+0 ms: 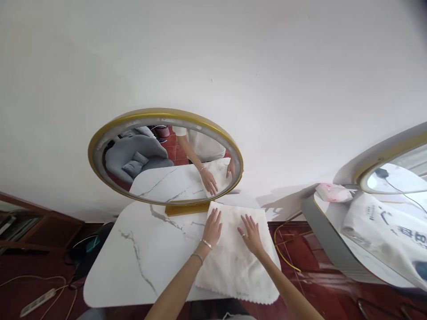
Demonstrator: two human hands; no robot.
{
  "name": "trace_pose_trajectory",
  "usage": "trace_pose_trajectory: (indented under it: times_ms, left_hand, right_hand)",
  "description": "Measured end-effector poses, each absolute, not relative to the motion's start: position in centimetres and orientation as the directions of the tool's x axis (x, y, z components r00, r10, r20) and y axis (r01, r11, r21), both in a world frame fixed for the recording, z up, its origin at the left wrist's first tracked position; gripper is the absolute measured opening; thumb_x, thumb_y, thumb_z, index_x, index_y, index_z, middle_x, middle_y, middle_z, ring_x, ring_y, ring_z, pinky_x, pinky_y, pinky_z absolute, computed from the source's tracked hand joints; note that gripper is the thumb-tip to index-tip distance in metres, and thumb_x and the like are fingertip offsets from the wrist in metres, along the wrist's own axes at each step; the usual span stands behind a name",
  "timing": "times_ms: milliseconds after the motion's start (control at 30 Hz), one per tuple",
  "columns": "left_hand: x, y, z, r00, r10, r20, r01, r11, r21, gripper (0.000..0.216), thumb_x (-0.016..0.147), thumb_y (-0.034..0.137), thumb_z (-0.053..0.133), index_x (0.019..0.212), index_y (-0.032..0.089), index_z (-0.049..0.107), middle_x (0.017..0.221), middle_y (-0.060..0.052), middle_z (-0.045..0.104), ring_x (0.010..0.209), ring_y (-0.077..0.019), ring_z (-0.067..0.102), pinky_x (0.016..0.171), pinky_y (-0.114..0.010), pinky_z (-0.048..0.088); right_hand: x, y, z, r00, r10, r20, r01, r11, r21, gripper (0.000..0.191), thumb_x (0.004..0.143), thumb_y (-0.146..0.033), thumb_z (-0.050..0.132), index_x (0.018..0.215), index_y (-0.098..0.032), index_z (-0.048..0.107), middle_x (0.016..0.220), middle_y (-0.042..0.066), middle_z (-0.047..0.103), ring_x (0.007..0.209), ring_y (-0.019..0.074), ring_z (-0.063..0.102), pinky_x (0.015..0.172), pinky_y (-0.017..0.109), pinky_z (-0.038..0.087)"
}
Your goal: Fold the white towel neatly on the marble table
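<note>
A white cloth [233,271] with zigzag edges lies spread over the right side of a white marbled table [133,266]. My left hand [212,226] rests flat near the cloth's far left corner, fingers stretched out and apart. On the far right part of the cloth, my right hand [251,233] lies palm down with its fingers spread. Neither hand grips anything. Slight creases run through the cloth between and below the hands.
A round gold-framed mirror [167,112] stands at the table's back edge. To the right, a second table [328,231] holds a printed white bag [383,231] and a pink-white packet [333,192]. A power strip [38,302] with cables lies on the red floor at left.
</note>
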State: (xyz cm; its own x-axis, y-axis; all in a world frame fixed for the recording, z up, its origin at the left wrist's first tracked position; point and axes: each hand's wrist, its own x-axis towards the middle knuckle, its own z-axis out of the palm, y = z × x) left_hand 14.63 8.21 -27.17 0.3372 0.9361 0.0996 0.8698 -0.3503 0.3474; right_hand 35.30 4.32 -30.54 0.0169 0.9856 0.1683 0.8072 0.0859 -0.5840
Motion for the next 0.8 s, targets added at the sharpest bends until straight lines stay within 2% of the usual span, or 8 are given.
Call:
trace_pose_trajectory:
  times_ms: [133,233,333,433,500,567,700,800]
  left_hand:
    - [16.2,11.1,-29.0,0.268,0.957,0.11,0.928,-0.287,0.238,0.056,0.092,0.029,0.038,0.144,0.008,0.035,0.154,-0.014,0.027,0.144,-0.028,0.017,0.116,-0.045,0.027]
    - [16.6,12.2,-29.8,0.151,0.98,0.132,0.959,-0.177,0.222,0.059,0.093,0.031,0.036,0.145,0.004,0.03,0.153,-0.017,0.028,0.144,-0.0279,0.021,0.117,-0.044,0.025]
    - [16.8,13.3,-29.8,0.025,0.99,0.139,0.963,-0.061,0.262,0.062,0.093,0.037,0.035,0.145,0.004,0.031,0.148,-0.021,0.036,0.139,-0.0327,0.031,0.115,-0.049,0.026]
    - [17.5,14.6,-29.1,-0.036,0.988,0.152,0.96,-0.008,0.28,0.057,0.093,0.041,0.035,0.14,0.01,0.042,0.137,-0.022,0.048,0.131,-0.0378,0.04,0.11,-0.059,0.027]
    - [18.1,15.2,-28.5,-0.055,0.986,0.157,0.966,0.013,0.257,0.048,0.093,0.037,0.037,0.133,0.016,0.051,0.131,-0.021,0.053,0.127,-0.0387,0.043,0.107,-0.064,0.026]
    - [18.7,15.6,-28.0,-0.081,0.987,0.139,0.976,0.051,0.212,0.042,0.091,0.031,0.041,0.128,0.019,0.056,0.127,-0.02,0.055,0.124,-0.0396,0.044,0.104,-0.066,0.025]
    - [19.2,16.2,-27.8,-0.103,0.992,0.07,0.987,0.093,0.132,0.041,0.089,0.027,0.043,0.124,0.015,0.059,0.121,-0.021,0.059,0.117,-0.0416,0.05,0.1,-0.067,0.029]
    - [19.3,16.9,-28.0,-0.013,0.999,0.046,0.989,0.006,0.146,0.044,0.092,0.028,0.035,0.126,0.009,0.056,0.122,-0.024,0.058,0.113,-0.04,0.054,0.097,-0.063,0.035]
  right_hand:
    - [34.4,6.5,-32.4,-0.119,0.964,0.237,0.942,0.186,-0.281,0.053,0.095,-0.041,0.036,0.146,-0.028,0.035,0.153,0.01,0.029,0.143,0.0298,0.02,0.111,0.061,0.016]
    - [34.5,8.5,-32.1,-0.208,0.944,0.255,0.949,0.257,-0.18,0.054,0.094,-0.04,0.038,0.146,-0.028,0.033,0.154,0.009,0.026,0.144,0.029,0.019,0.113,0.058,0.014]
    - [34.6,10.6,-31.2,-0.264,0.938,0.226,0.938,0.304,-0.165,0.055,0.093,-0.041,0.039,0.147,-0.03,0.032,0.155,0.009,0.025,0.143,0.0298,0.02,0.113,0.058,0.013]
    - [33.8,12.6,-30.4,-0.329,0.92,0.214,0.915,0.367,-0.168,0.059,0.091,-0.046,0.043,0.147,-0.035,0.028,0.157,0.008,0.02,0.143,0.0364,0.015,0.108,0.067,0.01]
    - [32.8,13.9,-30.0,-0.379,0.902,0.209,0.893,0.415,-0.172,0.058,0.092,-0.041,0.04,0.148,-0.036,0.025,0.157,0.005,0.019,0.143,0.0379,0.012,0.105,0.072,0.009]
    - [31.6,15.1,-30.0,-0.392,0.9,0.189,0.883,0.425,-0.196,0.055,0.094,-0.032,0.034,0.147,-0.036,0.026,0.155,0.003,0.026,0.143,0.0363,0.016,0.104,0.073,0.008]
    - [30.3,17.0,-30.2,-0.332,0.93,0.155,0.898,0.362,-0.25,0.047,0.095,-0.031,0.033,0.141,-0.036,0.041,0.147,0.004,0.042,0.138,0.0353,0.028,0.105,0.073,0.005]
    - [31.2,17.7,-30.5,-0.294,0.943,0.154,0.911,0.325,-0.253,0.044,0.096,-0.035,0.033,0.138,-0.036,0.045,0.147,0.006,0.042,0.138,0.0321,0.03,0.108,0.069,0.004]
